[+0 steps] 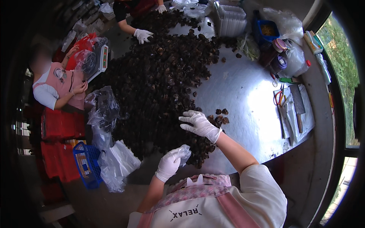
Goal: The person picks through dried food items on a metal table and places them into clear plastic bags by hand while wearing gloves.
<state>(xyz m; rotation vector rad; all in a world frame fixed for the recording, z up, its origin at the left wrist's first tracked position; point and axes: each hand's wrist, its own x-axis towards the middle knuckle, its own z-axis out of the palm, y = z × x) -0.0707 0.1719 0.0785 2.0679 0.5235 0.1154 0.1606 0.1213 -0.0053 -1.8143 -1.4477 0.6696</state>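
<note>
A large heap of dark, crinkled pieces, which look like wood ear fungus, spreads over a metal table. My left hand, in a white glove, holds a crumpled clear plastic bag at the near edge of the heap. Whether anything is inside the bag, I cannot tell. My gloved right hand reaches over the heap's right side, fingers apart and nothing visible in them. Its fingertips are at or just above the dark pieces. Several loose pieces lie on bare metal to its right.
Plastic bags and a blue basket are at left. A scale stands by a person in a pink apron. Another person's gloved hand touches the far heap. A cleaver and scissors lie right; clear containers stand behind.
</note>
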